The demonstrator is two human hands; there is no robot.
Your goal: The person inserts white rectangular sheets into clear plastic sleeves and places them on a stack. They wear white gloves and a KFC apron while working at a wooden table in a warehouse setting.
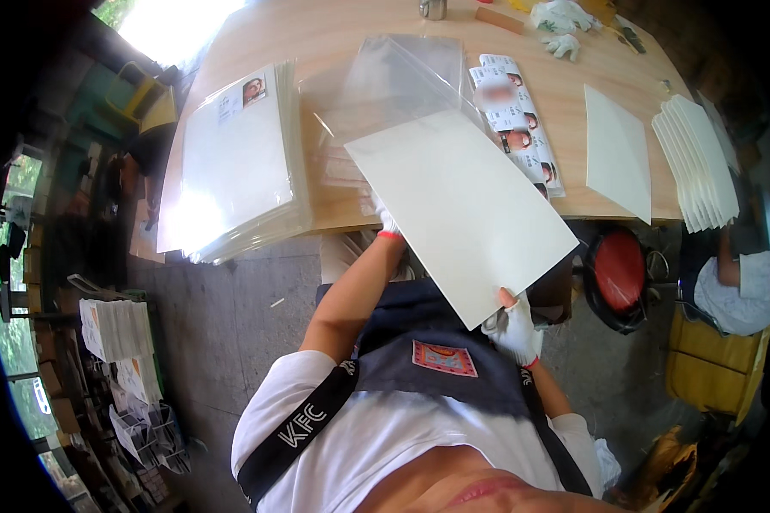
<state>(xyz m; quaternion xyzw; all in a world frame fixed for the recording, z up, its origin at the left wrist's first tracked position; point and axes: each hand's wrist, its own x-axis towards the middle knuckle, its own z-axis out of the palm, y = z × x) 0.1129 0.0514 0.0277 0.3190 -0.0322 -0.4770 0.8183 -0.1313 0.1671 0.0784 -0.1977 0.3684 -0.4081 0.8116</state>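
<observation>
Currently the white board (462, 205) slants across the table (291, 34) edge, upper part over clear bags (411, 56), lower corner out past the edge. Right hand (513, 332) clamps near that corner, thumb on top; left hand (386, 215) is partly hidden at the board's left side, can't tell its grip. Likely risks: a weak corner pinch could let the board pivot or drop; its far edge could snag bags or shove the labels (535, 152).
</observation>
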